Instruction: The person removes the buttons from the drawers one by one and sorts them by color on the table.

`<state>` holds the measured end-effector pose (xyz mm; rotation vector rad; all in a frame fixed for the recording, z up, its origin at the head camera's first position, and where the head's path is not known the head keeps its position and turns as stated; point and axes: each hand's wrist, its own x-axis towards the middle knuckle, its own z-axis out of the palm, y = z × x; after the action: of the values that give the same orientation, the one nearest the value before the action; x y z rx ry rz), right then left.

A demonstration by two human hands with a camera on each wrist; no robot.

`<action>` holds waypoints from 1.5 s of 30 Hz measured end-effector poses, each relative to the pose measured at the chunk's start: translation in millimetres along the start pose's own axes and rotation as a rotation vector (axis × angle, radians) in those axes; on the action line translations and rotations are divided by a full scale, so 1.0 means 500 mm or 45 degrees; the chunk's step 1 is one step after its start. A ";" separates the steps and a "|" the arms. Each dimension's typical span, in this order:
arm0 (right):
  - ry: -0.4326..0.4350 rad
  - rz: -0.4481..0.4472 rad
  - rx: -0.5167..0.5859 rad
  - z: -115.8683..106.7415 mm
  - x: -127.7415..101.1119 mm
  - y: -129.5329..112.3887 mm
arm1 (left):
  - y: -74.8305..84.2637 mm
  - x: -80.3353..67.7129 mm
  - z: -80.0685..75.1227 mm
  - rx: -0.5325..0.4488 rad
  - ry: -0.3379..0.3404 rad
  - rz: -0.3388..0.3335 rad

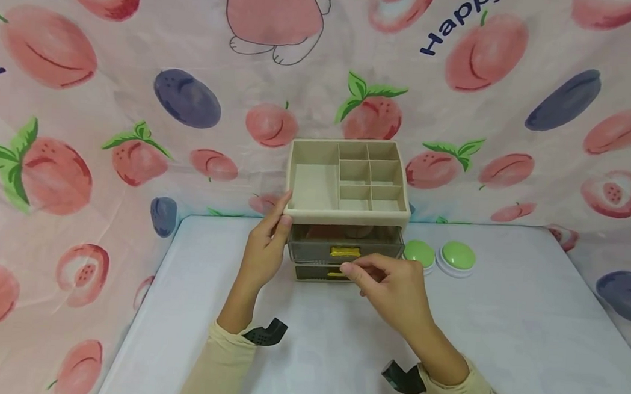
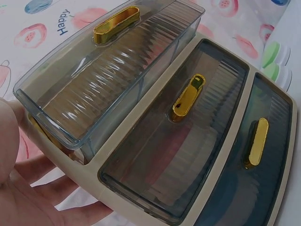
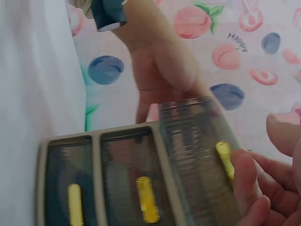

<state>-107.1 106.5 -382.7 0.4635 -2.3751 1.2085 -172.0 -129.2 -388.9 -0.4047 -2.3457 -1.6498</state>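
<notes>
Grips organizer (image 1: 347,217) at left edge with left hand (image 1: 264,249); holds loose, unloaded right hand (image 1: 395,291) near gold handle (image 1: 345,252), above open table (image 1: 323,342).

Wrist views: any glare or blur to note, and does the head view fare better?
Left wrist: bright glare streaks on the pulled-out top drawer; right wrist: drawer organizer somewhat blurred, picture dim; head: brighter and clearer, with only soft, faint shadows on the white tabletop.
</notes>
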 end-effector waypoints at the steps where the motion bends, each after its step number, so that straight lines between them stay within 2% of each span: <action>1: -0.010 0.053 0.015 0.004 -0.002 0.003 | 0.010 -0.002 -0.001 -0.004 0.000 -0.009; 2: -0.023 0.109 0.027 0.007 -0.002 0.006 | 0.020 -0.004 -0.002 -0.002 0.001 -0.023; 7: -0.042 0.293 0.098 0.023 -0.001 0.021 | 0.015 -0.004 -0.002 0.004 0.007 -0.045; 13: -0.012 0.393 0.186 0.029 0.002 0.031 | 0.017 -0.003 -0.001 0.008 0.004 -0.045; 27: 0.054 0.395 0.299 0.046 0.004 0.039 | 0.024 -0.004 -0.004 0.011 -0.004 -0.025; 35: 0.044 0.429 0.361 0.049 0.011 0.044 | -0.042 0.011 0.003 0.026 0.011 -0.015; 45: 0.038 0.525 0.403 0.055 0.035 0.052 | -0.052 0.012 0.003 0.018 0.009 0.066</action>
<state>-140.5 97.0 -406.0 0.0428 -2.3288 1.7730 -187.2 -135.7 -410.1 -0.4524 -2.3197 -1.6080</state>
